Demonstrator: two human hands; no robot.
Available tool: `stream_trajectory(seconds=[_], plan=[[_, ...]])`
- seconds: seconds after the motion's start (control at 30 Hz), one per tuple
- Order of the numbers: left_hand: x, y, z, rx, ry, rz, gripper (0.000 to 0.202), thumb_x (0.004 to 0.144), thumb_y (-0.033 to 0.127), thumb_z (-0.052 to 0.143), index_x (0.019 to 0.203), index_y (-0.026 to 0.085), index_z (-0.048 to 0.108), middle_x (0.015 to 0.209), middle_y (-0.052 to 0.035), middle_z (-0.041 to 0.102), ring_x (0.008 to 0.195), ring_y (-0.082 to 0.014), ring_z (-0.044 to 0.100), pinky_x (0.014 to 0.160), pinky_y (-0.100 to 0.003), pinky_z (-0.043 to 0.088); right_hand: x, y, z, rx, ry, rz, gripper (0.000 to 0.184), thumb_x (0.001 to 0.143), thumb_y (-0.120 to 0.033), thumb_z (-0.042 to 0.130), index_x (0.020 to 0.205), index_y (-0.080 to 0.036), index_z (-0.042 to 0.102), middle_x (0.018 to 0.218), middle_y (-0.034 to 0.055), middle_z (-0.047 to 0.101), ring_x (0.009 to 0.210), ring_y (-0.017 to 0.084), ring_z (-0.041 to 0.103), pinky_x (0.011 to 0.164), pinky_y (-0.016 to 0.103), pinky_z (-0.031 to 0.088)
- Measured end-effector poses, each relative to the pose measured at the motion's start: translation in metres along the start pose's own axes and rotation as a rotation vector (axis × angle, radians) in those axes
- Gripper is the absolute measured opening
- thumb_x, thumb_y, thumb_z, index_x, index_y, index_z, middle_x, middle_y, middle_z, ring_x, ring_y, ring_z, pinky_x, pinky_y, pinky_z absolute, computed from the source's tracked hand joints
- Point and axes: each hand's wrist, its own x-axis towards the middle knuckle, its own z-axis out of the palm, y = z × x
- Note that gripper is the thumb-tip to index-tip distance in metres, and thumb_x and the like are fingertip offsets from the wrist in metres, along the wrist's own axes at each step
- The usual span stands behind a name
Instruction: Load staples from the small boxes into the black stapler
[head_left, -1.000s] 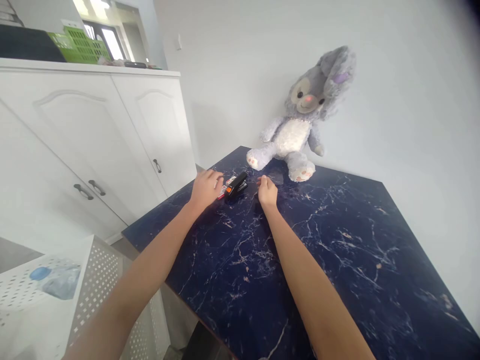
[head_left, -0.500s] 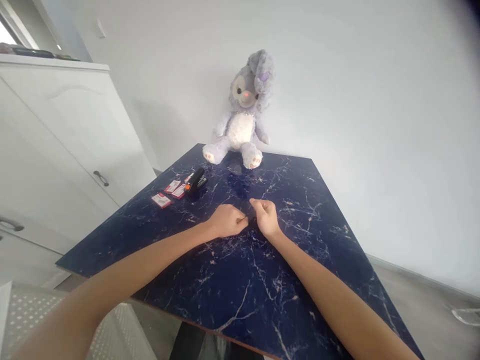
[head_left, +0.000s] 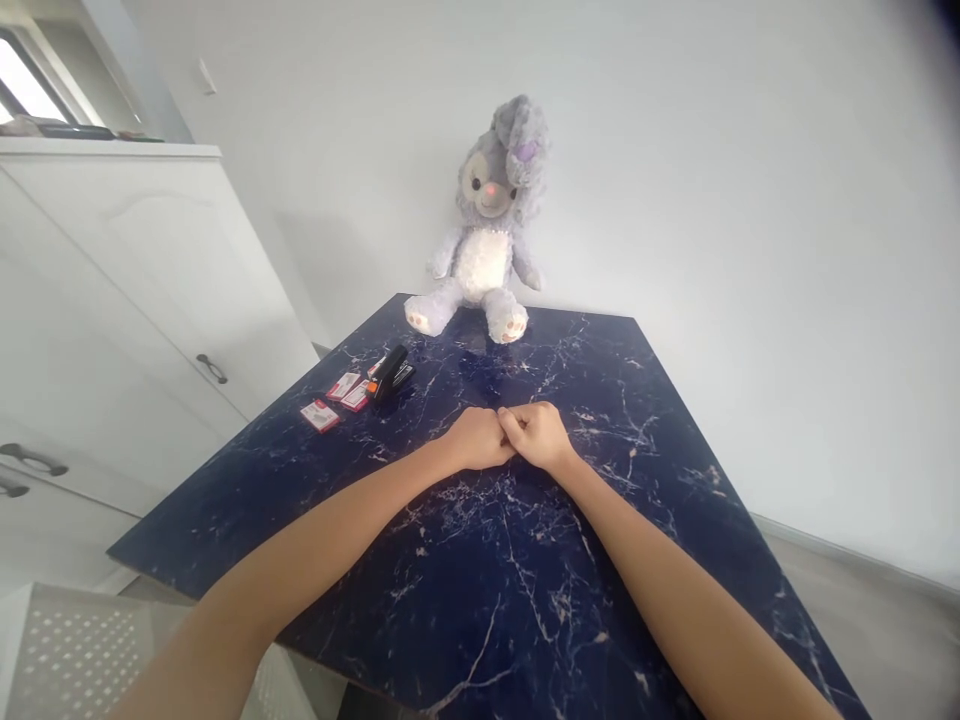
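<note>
Both hands meet over the middle of the table [head_left: 465,570], knuckles touching. My left hand [head_left: 478,438] is curled closed, back of the hand up. Against it, my right hand [head_left: 541,435] is also closed, its thumb lying near the left hand's fingers. Whatever the fingers hold, if anything, is hidden. Farther off to the left lies a black stapler [head_left: 390,375] with an orange patch at its near end. Several small red-and-white boxes are beside it, one box [head_left: 320,415] lying a little nearer to me.
A grey plush rabbit [head_left: 484,262] sits at the table's far edge against the white wall [head_left: 712,200]. White cabinets [head_left: 135,280] with dark handles stand on the left. A white perforated bin-like object [head_left: 82,640] is below the table's left front edge.
My hands were slightly apart with something dark between them; now they have come together and the gap is covered. The view has shifted a little. Stapler and boxes stay put.
</note>
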Motion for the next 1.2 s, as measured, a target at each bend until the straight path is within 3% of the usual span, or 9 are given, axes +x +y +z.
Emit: stream_trajectory(seconds=[0.37, 0.5, 0.6, 0.67, 0.73, 0.8, 0.9, 1.0, 1.2], plan=[[0.002, -0.004, 0.007, -0.025, 0.032, -0.020, 0.023, 0.090, 0.034, 0.057, 0.088, 0.019, 0.074, 0.083, -0.0111, 0.076, 0.073, -0.0287, 0.072, 0.064, -0.037, 0.051, -0.001, -0.002, 0.001, -0.023, -0.048, -0.001, 0.061, 0.102, -0.048, 0.038, 0.047, -0.022, 0.047, 0.052, 0.0027, 0.061, 0.050, 0.016, 0.051, 0.061, 0.031, 0.033], [-0.018, -0.010, 0.000, -0.066, 0.199, 0.017, 0.030, 0.097, 0.030, 0.051, 0.077, 0.020, 0.071, 0.082, -0.0090, 0.075, 0.077, -0.0235, 0.070, 0.074, -0.037, 0.051, -0.003, -0.003, 0.000, -0.064, -0.064, -0.039, 0.062, 0.104, -0.050, 0.037, 0.049, -0.021, 0.045, 0.053, 0.0022, 0.060, 0.050, 0.015, 0.049, 0.061, 0.031, 0.030], [-0.061, -0.027, -0.013, -0.079, 0.385, 0.003, 0.036, 0.102, 0.033, 0.049, 0.071, 0.021, 0.065, 0.078, -0.0060, 0.072, 0.083, -0.0214, 0.067, 0.089, -0.038, 0.050, -0.002, -0.006, -0.001, -0.105, -0.078, -0.066, 0.061, 0.103, -0.050, 0.038, 0.049, -0.021, 0.042, 0.053, 0.0016, 0.056, 0.051, 0.014, 0.045, 0.060, 0.032, 0.027], [-0.100, -0.051, -0.024, -0.067, 0.548, -0.144, 0.029, 0.100, 0.034, 0.052, 0.079, 0.022, 0.068, 0.092, -0.0045, 0.075, 0.098, -0.0229, 0.067, 0.102, -0.043, 0.044, -0.001, -0.006, 0.000, -0.117, -0.097, -0.075, 0.061, 0.103, -0.050, 0.039, 0.050, -0.021, 0.041, 0.052, 0.0011, 0.054, 0.050, 0.014, 0.043, 0.060, 0.032, 0.025], [-0.140, -0.086, -0.033, -0.040, 0.769, -0.428, 0.019, 0.098, 0.033, 0.053, 0.098, 0.024, 0.071, 0.115, -0.0053, 0.074, 0.117, -0.0257, 0.063, 0.114, -0.047, 0.036, 0.000, -0.005, 0.002, -0.126, -0.111, -0.072, 0.059, 0.102, -0.049, 0.040, 0.051, -0.021, 0.041, 0.054, 0.0009, 0.054, 0.051, 0.013, 0.042, 0.059, 0.031, 0.024], [-0.171, -0.128, -0.041, -0.035, 0.851, -0.735, 0.029, 0.093, 0.035, 0.055, 0.116, 0.023, 0.068, 0.128, -0.0073, 0.070, 0.128, -0.0297, 0.058, 0.119, -0.049, 0.030, 0.000, -0.002, 0.004, -0.139, -0.120, -0.074, 0.056, 0.102, -0.048, 0.042, 0.053, -0.021, 0.042, 0.055, 0.0007, 0.054, 0.052, 0.014, 0.042, 0.059, 0.031, 0.025], [-0.189, -0.191, -0.052, -0.308, 0.808, -1.044, 0.040, 0.093, 0.041, 0.048, 0.119, 0.021, 0.071, 0.132, -0.0073, 0.070, 0.130, -0.0324, 0.057, 0.116, -0.046, 0.037, 0.000, 0.000, 0.007, -0.158, -0.140, -0.096, 0.053, 0.100, -0.047, 0.046, 0.054, -0.021, 0.040, 0.056, 0.0003, 0.053, 0.053, 0.014, 0.042, 0.059, 0.031, 0.024], [-0.170, -0.232, -0.064, -0.563, 0.622, -1.016, 0.046, 0.093, 0.044, 0.043, 0.112, 0.015, 0.075, 0.128, -0.0078, 0.073, 0.133, -0.0321, 0.055, 0.116, -0.045, 0.036, 0.000, 0.002, 0.008, -0.159, -0.149, -0.097, 0.051, 0.099, -0.046, 0.047, 0.055, -0.021, 0.039, 0.057, 0.0002, 0.054, 0.054, 0.014, 0.042, 0.059, 0.030, 0.024], [-0.096, -0.234, -0.063, -0.798, 0.398, -0.775, 0.060, 0.090, 0.061, 0.047, 0.120, 0.017, 0.074, 0.124, -0.0097, 0.075, 0.112, -0.0269, 0.068, 0.101, -0.039, 0.050, 0.001, 0.006, 0.011, -0.159, -0.153, -0.076, 0.047, 0.097, -0.045, 0.050, 0.057, -0.022, 0.042, 0.059, -0.0006, 0.054, 0.055, 0.014, 0.043, 0.059, 0.030, 0.025]])
